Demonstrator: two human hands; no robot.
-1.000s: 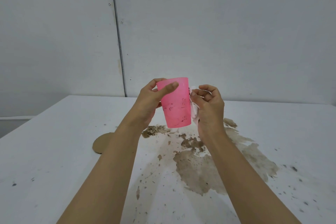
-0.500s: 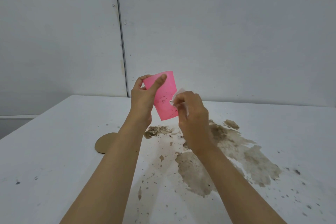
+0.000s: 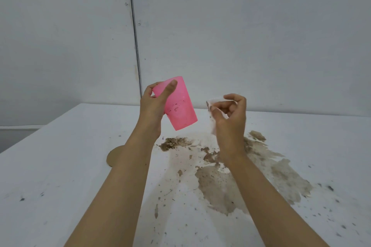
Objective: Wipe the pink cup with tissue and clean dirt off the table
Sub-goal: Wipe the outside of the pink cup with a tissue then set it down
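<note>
Head view. My left hand (image 3: 152, 106) grips the pink cup (image 3: 181, 109) clear above the worktop (image 3: 70, 156), with the thumb laid along the near wall up to the rim and the fingers curled round the far side. The cup is tilted, mouth toward the upper left and base toward the lower right. Dark specks show on its side wall, so I judge the wiping unfinished. My right hand (image 3: 230, 120) pinches a crumpled white tissue (image 3: 215, 100) between thumb and fingertips, just beside the cup but apart from it. Below, a brown muddy spill (image 3: 281, 172) with scattered flecks spreads over the worktop, not yet cleaned. A flat brown disc (image 3: 112, 158) lies to its left, partly hidden by my left forearm. The cup looks like thin, smooth plastic: probably light and fairly stiff, but liable to flex if squeezed and to slip when damp. A hold near the rim, leaving the lower wall free for the tissue, seems best. The tissue is soft and would likely tear or shed once wet, so I would bunch it and press with the fingertips rather than drag a loose edge.
</note>
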